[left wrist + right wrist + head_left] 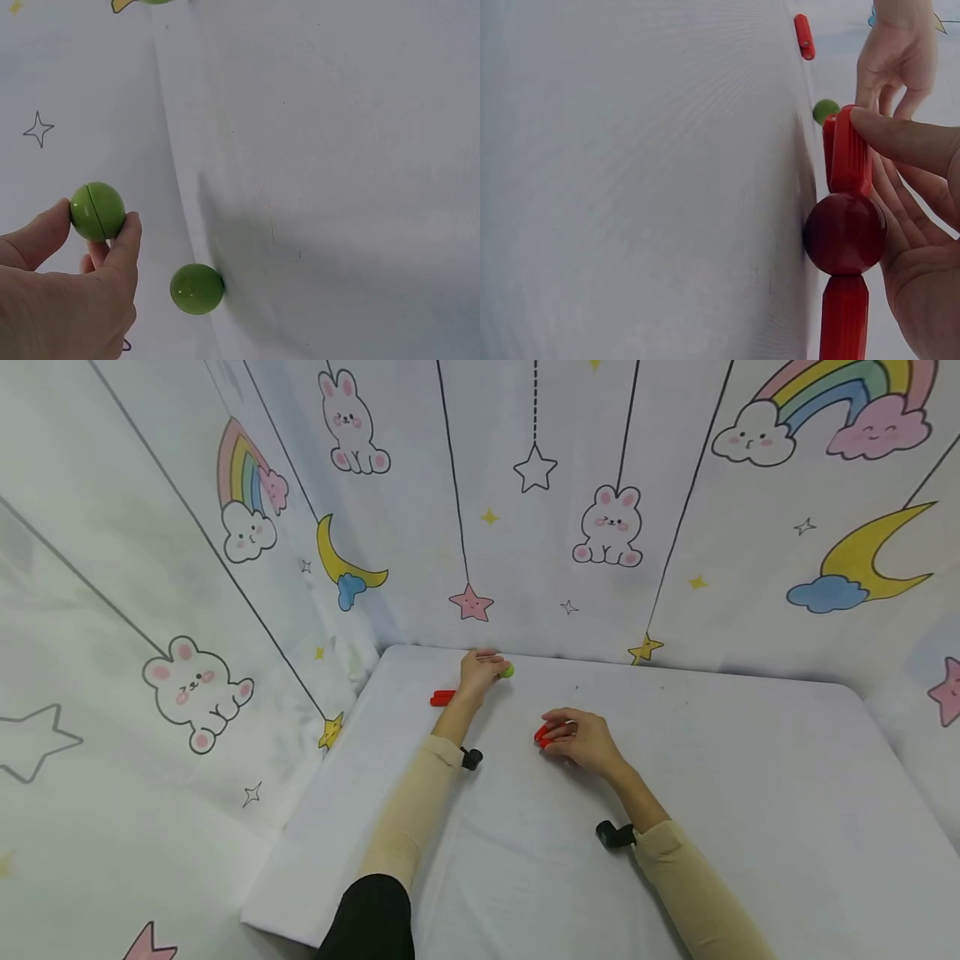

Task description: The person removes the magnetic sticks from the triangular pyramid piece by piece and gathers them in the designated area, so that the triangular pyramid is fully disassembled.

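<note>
At the table's far edge, my left hand (480,671) pinches a seamed green ball (97,211) between thumb and fingers. A second green ball (196,289) rests on the table beside that hand. Nearer the middle, my right hand (587,743) holds a red ridged rod (851,154), the thumb on its end. That rod touches a dark red ball (846,234), and another red rod (844,319) extends from the ball's other side. A further red piece (829,150) shows partly behind the held rod. The right fingertips are partly hidden behind these pieces.
Two red rods (442,697) lie side by side left of my left forearm. Another green ball (157,1) is cut off at the top of the left wrist view. White cloth covers the table (750,777), and a patterned curtain (420,527) hangs behind it.
</note>
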Available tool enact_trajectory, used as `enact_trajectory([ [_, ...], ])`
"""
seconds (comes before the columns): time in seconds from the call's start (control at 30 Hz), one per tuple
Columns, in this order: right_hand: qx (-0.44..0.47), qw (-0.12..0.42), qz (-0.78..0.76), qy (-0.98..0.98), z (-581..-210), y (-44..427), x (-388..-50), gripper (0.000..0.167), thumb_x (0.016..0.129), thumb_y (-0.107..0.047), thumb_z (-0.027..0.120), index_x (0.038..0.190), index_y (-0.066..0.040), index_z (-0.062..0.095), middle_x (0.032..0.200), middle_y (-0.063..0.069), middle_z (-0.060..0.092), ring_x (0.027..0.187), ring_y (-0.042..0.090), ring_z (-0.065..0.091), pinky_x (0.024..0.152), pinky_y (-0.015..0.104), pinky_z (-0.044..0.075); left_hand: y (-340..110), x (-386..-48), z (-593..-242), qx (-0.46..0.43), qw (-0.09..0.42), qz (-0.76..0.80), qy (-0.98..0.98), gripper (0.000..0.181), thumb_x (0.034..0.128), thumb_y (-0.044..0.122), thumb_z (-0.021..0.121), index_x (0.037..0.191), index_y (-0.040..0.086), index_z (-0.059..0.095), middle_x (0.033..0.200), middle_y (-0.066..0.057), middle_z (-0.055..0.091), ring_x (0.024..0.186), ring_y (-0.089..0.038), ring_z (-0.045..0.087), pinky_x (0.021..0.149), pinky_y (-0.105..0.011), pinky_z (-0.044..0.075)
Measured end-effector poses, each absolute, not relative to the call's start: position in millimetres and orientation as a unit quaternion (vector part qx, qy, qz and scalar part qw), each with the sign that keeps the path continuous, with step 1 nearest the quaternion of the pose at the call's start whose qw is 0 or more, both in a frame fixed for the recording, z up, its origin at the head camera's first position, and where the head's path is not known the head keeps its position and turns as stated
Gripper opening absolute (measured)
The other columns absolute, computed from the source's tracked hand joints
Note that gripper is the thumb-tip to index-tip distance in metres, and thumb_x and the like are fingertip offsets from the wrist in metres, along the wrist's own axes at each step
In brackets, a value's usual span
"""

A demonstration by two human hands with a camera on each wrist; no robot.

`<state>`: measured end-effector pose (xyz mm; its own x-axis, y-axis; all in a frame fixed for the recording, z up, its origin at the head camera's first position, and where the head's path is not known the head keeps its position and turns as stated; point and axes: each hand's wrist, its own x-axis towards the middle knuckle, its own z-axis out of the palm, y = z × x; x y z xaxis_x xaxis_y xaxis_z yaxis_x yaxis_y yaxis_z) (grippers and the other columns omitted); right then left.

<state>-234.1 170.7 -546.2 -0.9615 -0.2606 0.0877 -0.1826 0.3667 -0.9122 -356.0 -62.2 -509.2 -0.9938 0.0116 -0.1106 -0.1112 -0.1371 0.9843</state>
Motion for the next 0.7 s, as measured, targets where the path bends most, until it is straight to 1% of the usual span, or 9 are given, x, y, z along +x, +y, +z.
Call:
enact_trajectory([
  [0.13,-0.144,0.033,-0.546,0.824,-546,171,-234,0.053,0.08,0.0,0.089,0.129,-0.003,0.07,0.114,0.011,0.074,0.097,0.025,0.074,0.068,0.027,0.061,-56,-362,-513,-0.044,0.031,0.745,0.665,0.055,0.0939,-0.004,0.072,0.142,-0.013,0.048,0.114,-0.015,0.065,0.107,-0.023,0.064,0.102,-0.039,0.056],
  [0.23,-0.145,0.03,-0.546,0.825,-545,171,-234,0.052,0.08,0.001,0.089,0.129,-0.002,0.07,0.114,0.012,0.074,0.097,0.026,0.075,0.067,0.026,0.06,-52,-366,-516,-0.046,0.027,0.744,0.666,0.052,0.0936,-0.005,0.072,0.14,-0.013,0.049,0.114,-0.015,0.065,0.105,-0.022,0.064,0.1,-0.038,0.057],
  [0.43,-0.143,0.028,-0.542,0.828,-545,170,-233,0.053,0.08,0.002,0.088,0.129,-0.002,0.07,0.114,0.013,0.074,0.096,0.025,0.074,0.069,0.025,0.06,-48,-368,-521,-0.038,0.023,0.729,0.683,0.048,0.0948,-0.005,0.07,0.139,-0.009,0.053,0.124,-0.022,0.065,0.106,-0.024,0.064,0.099,-0.039,0.057],
  [0.6,-0.146,0.025,-0.537,0.831,-546,170,-233,0.054,0.08,0.003,0.088,0.13,-0.002,0.07,0.113,0.012,0.074,0.096,0.024,0.075,0.073,0.024,0.061,-45,-368,-527,-0.029,0.009,0.702,0.711,0.049,0.0939,-0.005,0.071,0.139,-0.009,0.053,0.135,-0.029,0.06,0.106,-0.024,0.062,0.095,-0.036,0.056],
  [0.7,-0.147,0.024,-0.538,0.829,-546,172,-234,0.053,0.079,0.004,0.088,0.129,-0.001,0.07,0.113,0.012,0.074,0.096,0.023,0.075,0.073,0.024,0.061,-41,-372,-531,-0.031,0.002,0.682,0.731,0.049,0.0935,-0.003,0.072,0.138,-0.008,0.054,0.137,-0.03,0.058,0.108,-0.025,0.06,0.094,-0.034,0.055],
])
